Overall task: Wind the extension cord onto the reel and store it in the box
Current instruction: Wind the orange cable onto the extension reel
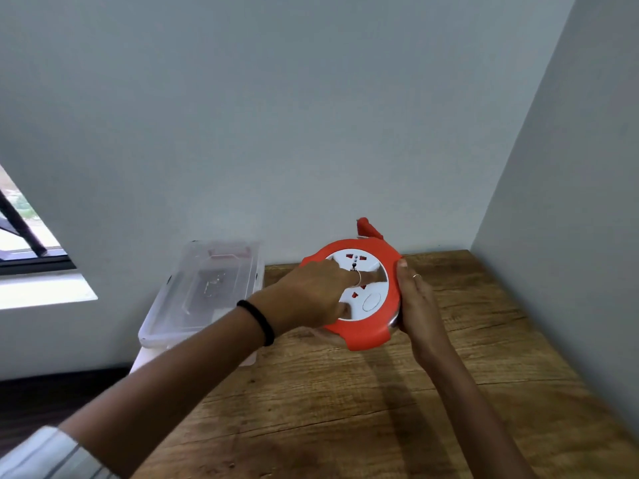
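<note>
Your right hand (413, 299) cups the reel (359, 295) by its far rim, fingers curled under, holding it just above the table (345, 409) so it stays put while it's turned. Your left hand (311, 295) lies on the white socket face, fingers bent into it, likely cranking the inner disc to pull cord in. No loose cord shows; only the red plug (368, 229) sticks up beyond the reel, so winding looks nearly done. The box (204, 292), clear, lid looks closed, sits just left of your left hand, ready for storing.
</note>
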`<state>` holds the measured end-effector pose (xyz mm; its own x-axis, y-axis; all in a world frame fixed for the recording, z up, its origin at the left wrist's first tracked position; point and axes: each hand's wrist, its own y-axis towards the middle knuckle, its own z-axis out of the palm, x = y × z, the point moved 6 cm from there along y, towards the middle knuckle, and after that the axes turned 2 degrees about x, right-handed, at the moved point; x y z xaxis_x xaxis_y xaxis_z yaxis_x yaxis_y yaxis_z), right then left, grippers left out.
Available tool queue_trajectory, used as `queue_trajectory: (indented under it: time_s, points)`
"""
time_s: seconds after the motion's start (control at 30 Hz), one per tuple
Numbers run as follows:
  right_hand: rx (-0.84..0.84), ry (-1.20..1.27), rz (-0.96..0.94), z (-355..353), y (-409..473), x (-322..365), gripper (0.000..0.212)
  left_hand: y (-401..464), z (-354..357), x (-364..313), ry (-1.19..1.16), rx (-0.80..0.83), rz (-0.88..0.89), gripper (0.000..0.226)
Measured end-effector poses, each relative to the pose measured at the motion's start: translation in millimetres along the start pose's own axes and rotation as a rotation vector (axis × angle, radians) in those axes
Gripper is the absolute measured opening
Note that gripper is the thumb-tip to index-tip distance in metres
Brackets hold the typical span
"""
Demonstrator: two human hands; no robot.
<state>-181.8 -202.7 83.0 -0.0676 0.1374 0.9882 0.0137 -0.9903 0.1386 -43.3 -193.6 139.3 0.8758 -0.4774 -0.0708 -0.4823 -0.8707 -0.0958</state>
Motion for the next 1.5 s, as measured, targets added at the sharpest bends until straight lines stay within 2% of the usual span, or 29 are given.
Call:
queue_trajectory:
  time_s: [0.13, 0.23, 0.33, 0.47, 0.87, 1.07, 1.23, 1.37, 1.5]
  points:
    - [0.019, -0.015, 0.039, 2, -2, -4, 0.042, 0, 0, 5, 0.185, 0.094, 0.090, 0.059]
    - [0.007, 0.035, 0.058, 8, -6, -10, 0.039, -3, -13, 7, 0.335, 0.086, 0.146, 0.059]
    - [0.001, 0.057, 0.042, 15, -7, -11, 0.040, -8, -19, 10, 0.388, 0.081, 0.182, 0.061]
    - [-0.003, 0.016, 0.031, 15, -1, -6, 0.040, -8, -13, 21, 0.326, 0.073, 0.133, 0.059]
    - [-0.030, -0.050, 0.063, 6, 9, -1, 0.060, -2, -8, 21, 0.264, -0.044, 0.108, 0.066]
    - [-0.020, -0.097, 0.090, -1, 8, -13, 0.057, -6, 20, 18, 0.108, -0.085, 0.147, 0.062]
    - [0.029, -0.135, 0.209, 1, -7, -42, 0.034, -6, 40, 18, 0.022, -0.089, -0.048, 0.059]
    - [-0.012, -0.292, 0.263, -4, -10, -69, 0.032, -7, 66, 10, -0.055, -0.052, -0.104, 0.059]
    - [-0.028, -0.438, 0.225, -10, -9, -87, 0.027, -3, 98, 6, -0.108, 0.024, -0.163, 0.062]
